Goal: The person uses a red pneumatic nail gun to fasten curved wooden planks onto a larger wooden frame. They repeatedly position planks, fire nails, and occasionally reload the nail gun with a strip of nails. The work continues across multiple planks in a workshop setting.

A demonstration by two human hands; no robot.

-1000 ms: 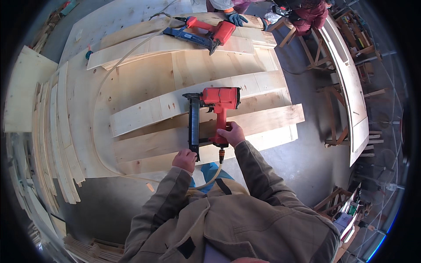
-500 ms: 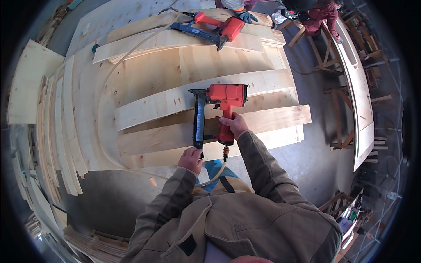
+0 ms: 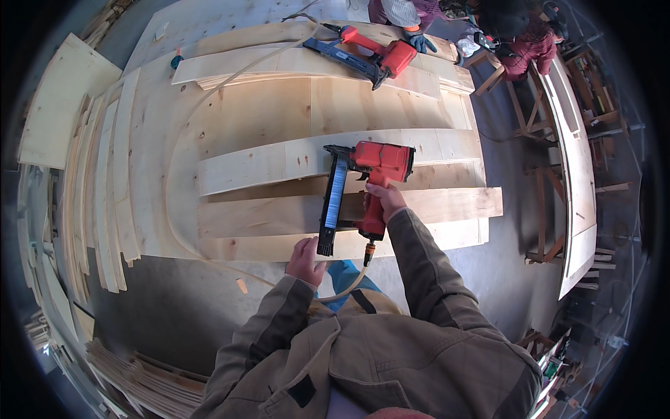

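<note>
My right hand (image 3: 385, 198) is wrapped round the grip of a red and black air nail gun (image 3: 382, 159), held above the near boards. Its long black magazine, with a shiny bluish strip (image 3: 336, 190) showing along it, points down toward me. Beside the magazine's lower end is my left hand (image 3: 304, 262), thumb and fingers apart; I cannot tell whether the fingertips touch it. A pale air hose (image 3: 340, 293) joins the orange and black fitting under the grip. Beneath the gun, long light boards (image 3: 279, 213) lie crosswise on the plywood.
A second red nail gun (image 3: 398, 57) lies on stacked boards at the far side, near a co-worker's blue-gloved hand (image 3: 421, 42). Another person in dark red (image 3: 520, 52) is at far right. Narrow strips (image 3: 108, 188) lie along the left; a long panel on trestles (image 3: 569, 174) stands right.
My left hand has come away from its grip round the magazine's lower end. In the picture, the nail gun has shifted right and its magazine leans more. The co-worker's gloved fingers have spread.
</note>
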